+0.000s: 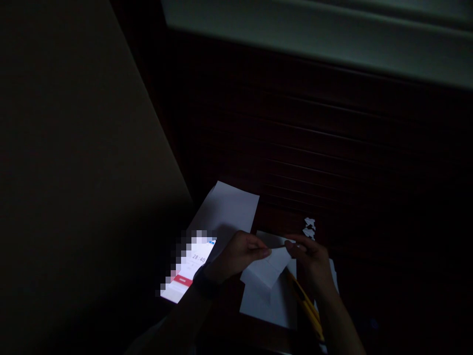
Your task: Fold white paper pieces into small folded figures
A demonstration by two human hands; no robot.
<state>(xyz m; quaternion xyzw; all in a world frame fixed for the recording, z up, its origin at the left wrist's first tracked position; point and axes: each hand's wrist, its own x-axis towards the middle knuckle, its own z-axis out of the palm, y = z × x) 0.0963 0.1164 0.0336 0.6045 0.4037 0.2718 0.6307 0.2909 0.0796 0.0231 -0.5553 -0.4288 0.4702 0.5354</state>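
Note:
Between my two hands is a small folded piece of white paper (pixel 271 270), raised a little and creased. My left hand (pixel 246 249) pinches its upper left edge between thumb and fingers. At the upper right corner, my right hand (pixel 308 256) is closed on the same piece. Beneath it lies a white sheet (pixel 273 310) on the dark table. A yellow utility knife (pixel 306 305) rests beside my right wrist, partly hidden by the forearm. The dim light hides the finer folds.
A lit phone (pixel 188 271) showing a timer lies at the left, by a large white sheet (pixel 232 204). Cut paper scraps (pixel 309 228) sit behind my right hand. More white paper (pixel 333 276) shows right of my right wrist. Dark slatted panelling (pixel 314 143) rises behind.

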